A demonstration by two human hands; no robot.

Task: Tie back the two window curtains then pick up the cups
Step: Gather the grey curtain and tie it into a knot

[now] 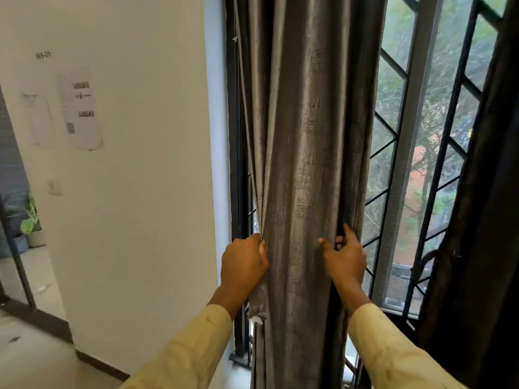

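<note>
A grey, shiny curtain (303, 130) hangs gathered into a thick bunch at the left side of the window. My left hand (243, 265) grips its left edge, fingers curled round the folds. My right hand (344, 255) holds the bunch's right side, thumb on the front and fingers tucked behind the fabric. A second, darker curtain (483, 220) hangs at the far right; a dark loop, maybe a tie-back (421, 262), shows at its left edge. No cups are in view.
The barred window (415, 153) with a mesh screen lies between the two curtains. A white wall (134, 192) with taped papers (81, 110) stands at the left. A potted plant (32, 226) sits far left beyond a doorway.
</note>
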